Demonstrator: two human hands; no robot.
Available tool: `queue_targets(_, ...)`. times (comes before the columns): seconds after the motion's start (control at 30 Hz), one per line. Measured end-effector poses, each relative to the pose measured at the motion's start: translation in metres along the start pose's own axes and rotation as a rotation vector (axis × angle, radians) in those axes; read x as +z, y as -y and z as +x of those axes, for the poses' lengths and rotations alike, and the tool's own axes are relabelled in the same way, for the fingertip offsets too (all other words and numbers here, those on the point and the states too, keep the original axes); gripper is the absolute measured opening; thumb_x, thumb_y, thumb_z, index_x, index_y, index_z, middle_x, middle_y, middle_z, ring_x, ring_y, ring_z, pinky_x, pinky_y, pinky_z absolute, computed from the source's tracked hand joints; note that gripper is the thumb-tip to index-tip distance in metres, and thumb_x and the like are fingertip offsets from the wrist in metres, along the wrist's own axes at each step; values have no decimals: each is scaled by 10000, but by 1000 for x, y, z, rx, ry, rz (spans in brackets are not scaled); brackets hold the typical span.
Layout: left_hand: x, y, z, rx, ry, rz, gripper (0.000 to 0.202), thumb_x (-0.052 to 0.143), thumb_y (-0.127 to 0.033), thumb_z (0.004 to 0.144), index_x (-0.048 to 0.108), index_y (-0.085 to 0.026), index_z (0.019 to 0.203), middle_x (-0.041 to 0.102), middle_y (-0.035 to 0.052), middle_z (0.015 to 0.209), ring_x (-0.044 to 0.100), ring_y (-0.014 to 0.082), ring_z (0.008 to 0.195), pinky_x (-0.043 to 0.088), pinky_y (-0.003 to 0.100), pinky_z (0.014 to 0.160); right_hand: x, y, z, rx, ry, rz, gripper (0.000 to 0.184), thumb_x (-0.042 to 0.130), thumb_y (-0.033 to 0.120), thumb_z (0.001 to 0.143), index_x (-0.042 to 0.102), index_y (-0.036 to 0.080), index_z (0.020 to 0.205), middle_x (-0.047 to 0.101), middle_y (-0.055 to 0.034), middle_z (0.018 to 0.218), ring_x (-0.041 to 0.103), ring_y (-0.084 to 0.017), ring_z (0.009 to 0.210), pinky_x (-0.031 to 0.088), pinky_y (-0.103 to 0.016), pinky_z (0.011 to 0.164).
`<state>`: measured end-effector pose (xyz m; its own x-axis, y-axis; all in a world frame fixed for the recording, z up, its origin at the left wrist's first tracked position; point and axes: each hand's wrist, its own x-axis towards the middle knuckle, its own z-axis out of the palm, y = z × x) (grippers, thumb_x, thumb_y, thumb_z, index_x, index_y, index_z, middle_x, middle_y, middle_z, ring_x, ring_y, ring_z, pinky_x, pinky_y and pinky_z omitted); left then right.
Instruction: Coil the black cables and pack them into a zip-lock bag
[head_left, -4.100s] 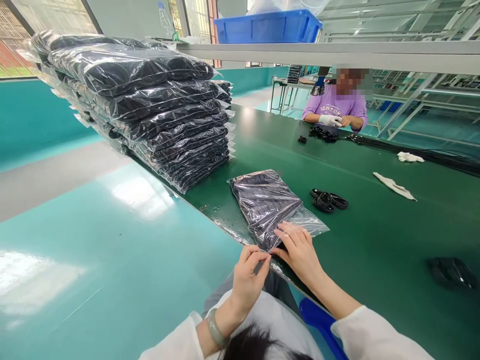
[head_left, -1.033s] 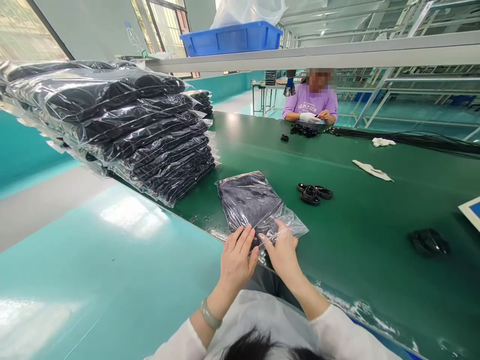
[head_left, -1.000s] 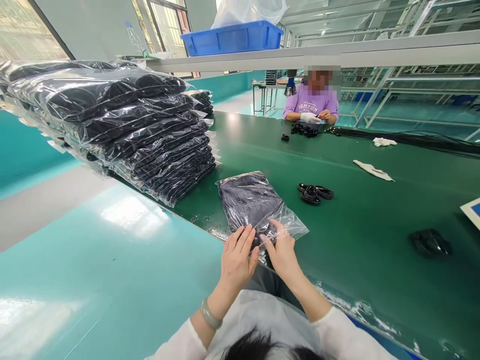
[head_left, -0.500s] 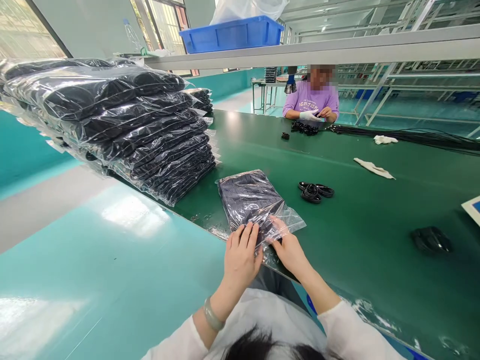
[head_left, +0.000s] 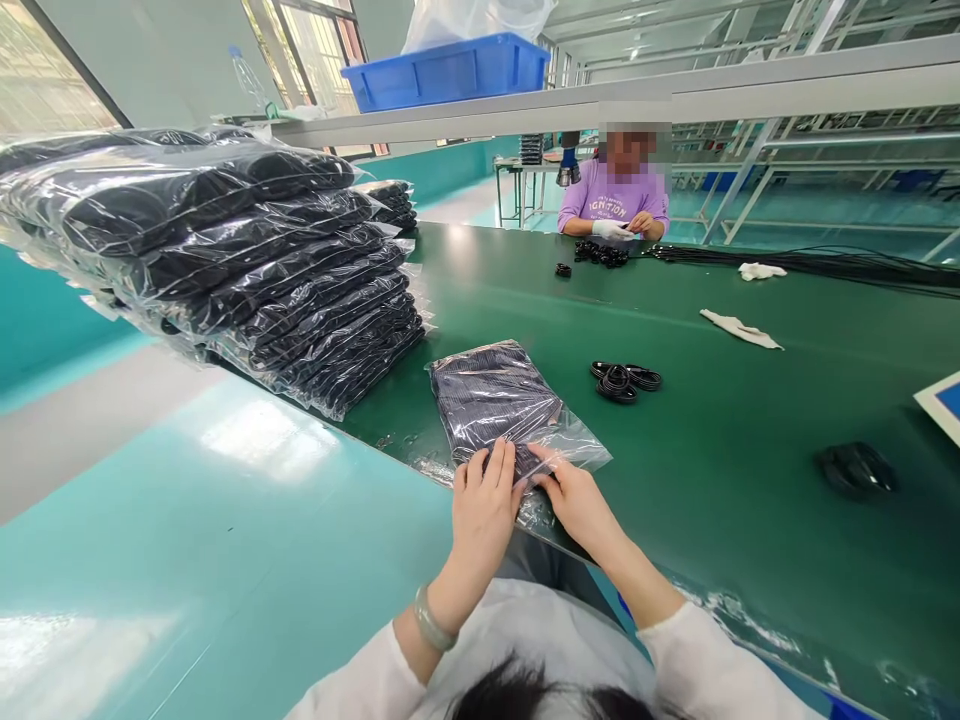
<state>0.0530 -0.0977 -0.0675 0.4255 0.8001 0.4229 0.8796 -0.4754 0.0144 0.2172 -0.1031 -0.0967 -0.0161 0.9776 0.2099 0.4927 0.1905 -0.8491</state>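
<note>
Glossy teal floor (head_left: 187, 520), long green worktable (head_left: 750, 430), grey overhead shelf (head_left: 675, 95), barred windows (head_left: 315, 40), daylight glare

Both hands press the near end of a clear bag (head_left: 501, 405) of dark fabric: left hand (head_left: 484, 505) flat, right hand (head_left: 577, 500) pinching the flap. Stack of bagged garments (head_left: 247, 270) far left; black rings (head_left: 622, 380) right, on the green table (head_left: 750, 450).

Green table (head_left: 720, 470) bears bag (head_left: 499, 395); bag stack (head_left: 285, 290); black rings (head_left: 624, 380); rag (head_left: 739, 328).
</note>
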Motion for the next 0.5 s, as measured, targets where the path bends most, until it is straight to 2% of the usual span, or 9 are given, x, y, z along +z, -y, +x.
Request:
queue_targets(0.2,10,2,0,17,12,-58,495,500,-265,982,501,-101,1450,537,163,1482,514,323,1344,432,493,1089,9,-1,-3,-16,-65,37,459,405,210,945,581,211,1369,650,-79,1361,643,-241,1225,528,-418,1047)
queue_targets(0.33,18,5,0,64,29,-21,494,477,-231,988,482,-54,1449,523,191,1486,505,321,1365,435,483,1105,14,-2,-6,-5,-96,-9,465,390,203,954,570,245,1381,646,-69,1367,650,-250,1212,539,-441,1031)
queue_targets(0.5,7,2,4,72,57,7,497,510,-167,951,502,-51,1433,547,196,1463,539,330,1321,466,471,1074,16,-9,-6,-113,-68,-149,550,347,131,929,496,184,1455,575,-109,1445,536,-268,1344,439,-512,1133)
